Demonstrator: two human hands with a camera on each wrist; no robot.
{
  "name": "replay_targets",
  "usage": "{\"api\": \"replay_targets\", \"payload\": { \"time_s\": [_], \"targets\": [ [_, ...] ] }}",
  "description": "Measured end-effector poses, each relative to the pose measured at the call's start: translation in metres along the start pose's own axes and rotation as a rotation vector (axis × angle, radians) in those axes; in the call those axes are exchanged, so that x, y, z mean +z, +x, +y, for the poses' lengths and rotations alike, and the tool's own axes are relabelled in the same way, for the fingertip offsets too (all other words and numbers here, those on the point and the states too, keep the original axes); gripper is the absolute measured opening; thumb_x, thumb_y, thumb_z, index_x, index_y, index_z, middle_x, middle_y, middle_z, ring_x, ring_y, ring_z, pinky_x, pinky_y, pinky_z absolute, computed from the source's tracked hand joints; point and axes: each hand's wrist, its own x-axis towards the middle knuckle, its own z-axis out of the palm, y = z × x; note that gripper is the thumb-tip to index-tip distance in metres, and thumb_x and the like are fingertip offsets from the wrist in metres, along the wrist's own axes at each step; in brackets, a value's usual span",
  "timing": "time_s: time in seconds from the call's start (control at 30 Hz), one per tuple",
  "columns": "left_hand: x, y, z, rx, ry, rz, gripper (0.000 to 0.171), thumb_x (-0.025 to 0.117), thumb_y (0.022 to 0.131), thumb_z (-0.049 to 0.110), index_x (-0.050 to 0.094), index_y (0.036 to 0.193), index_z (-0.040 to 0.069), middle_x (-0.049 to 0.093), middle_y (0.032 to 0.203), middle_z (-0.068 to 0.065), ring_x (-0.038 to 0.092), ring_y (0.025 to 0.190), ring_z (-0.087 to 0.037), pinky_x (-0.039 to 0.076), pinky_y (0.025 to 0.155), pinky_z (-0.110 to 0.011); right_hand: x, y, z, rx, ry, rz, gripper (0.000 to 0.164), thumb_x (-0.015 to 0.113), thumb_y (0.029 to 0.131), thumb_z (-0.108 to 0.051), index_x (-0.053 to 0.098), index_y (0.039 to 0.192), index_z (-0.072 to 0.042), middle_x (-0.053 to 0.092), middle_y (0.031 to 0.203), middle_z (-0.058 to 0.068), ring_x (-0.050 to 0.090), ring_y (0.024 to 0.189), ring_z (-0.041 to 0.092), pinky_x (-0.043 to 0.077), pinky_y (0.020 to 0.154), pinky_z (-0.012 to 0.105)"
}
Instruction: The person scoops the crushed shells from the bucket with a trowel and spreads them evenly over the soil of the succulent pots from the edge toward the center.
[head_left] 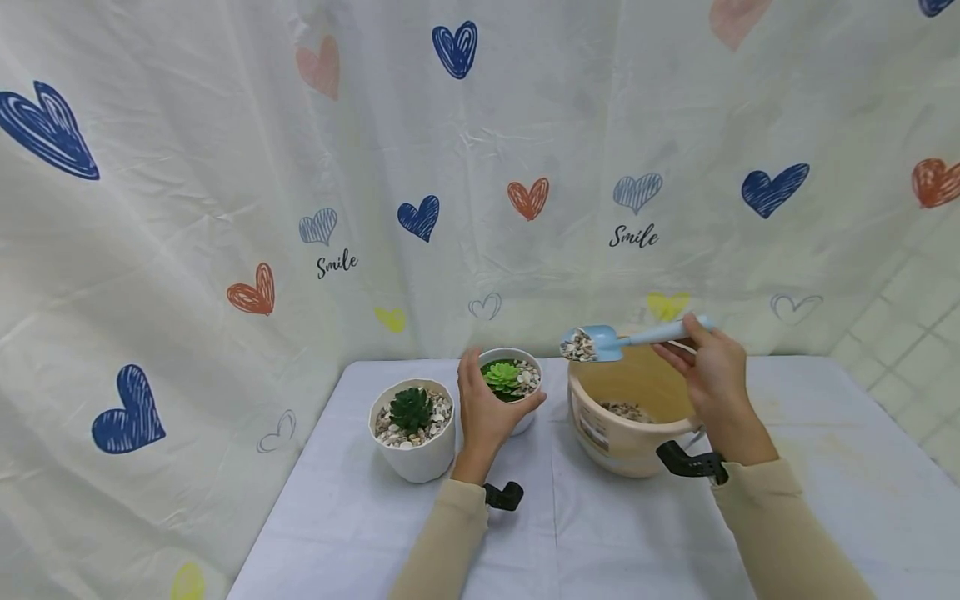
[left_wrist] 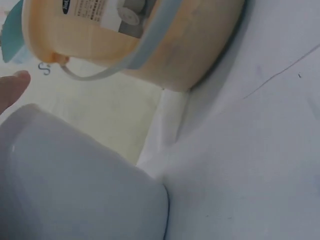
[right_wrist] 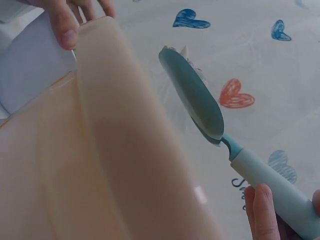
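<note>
My left hand [head_left: 489,414] holds a small white flowerpot [head_left: 525,423] with fingers and thumb spread round its rim. In it are a light-green succulent [head_left: 503,377] and pebbles. The left wrist view has the pot's smooth wall [left_wrist: 85,175] up close. A light-blue trowel [head_left: 604,342] is gripped by its handle in my right hand [head_left: 716,379]. Its blade carries a heap of small pebbles [head_left: 579,346] over the left rim of a beige bucket [head_left: 611,450]. From the right wrist, the blade's underside [right_wrist: 192,95] shows. More pebbles [head_left: 628,412] lie at the bottom of the bucket.
Left of my left hand stands another white pot [head_left: 420,458] with a dark-green succulent [head_left: 411,409] among pebbles. A pale cloth [head_left: 337,533] covers the table. Behind it hangs a white curtain [head_left: 465,117] printed with hearts. The bucket's handle [left_wrist: 155,35] hangs down its side.
</note>
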Motion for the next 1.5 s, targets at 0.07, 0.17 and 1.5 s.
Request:
{"api": "replay_targets", "payload": {
  "time_s": [0.07,0.17,1.5],
  "targets": [
    [0.004,-0.001,-0.003,-0.049,-0.037,0.024,0.131,0.093,0.057,0.065,0.021,0.161,0.032,0.029,0.163,-0.005,0.043,0.144,-0.03,0.047,0.108,-0.055,0.001,0.001,0.002,0.003,-0.004,0.005,0.014,0.065,0.1,-0.021,0.068,0.103,-0.007,0.066,0.095,0.008,0.076,0.079,0.022,0.062,0.075,0.033],
    [0.009,-0.002,-0.007,-0.117,-0.081,0.056,0.136,0.095,0.053,0.065,0.018,0.161,0.038,0.034,0.158,-0.005,0.049,0.137,-0.032,0.048,0.105,-0.055,0.003,0.002,0.005,0.006,-0.007,0.007,0.014,0.064,0.1,-0.02,0.068,0.103,-0.008,0.065,0.096,0.007,0.076,0.079,0.021,0.062,0.075,0.033],
    [0.002,-0.002,-0.03,-0.126,-0.475,-0.057,0.116,0.099,0.063,0.031,0.03,0.156,0.024,0.041,0.156,-0.018,0.047,0.138,-0.032,0.038,0.113,-0.054,0.04,0.016,0.031,0.03,-0.235,0.047,0.022,0.061,0.102,-0.028,0.058,0.114,-0.009,0.066,0.094,0.003,0.073,0.076,0.015,0.061,0.077,0.026]
  ]
}}
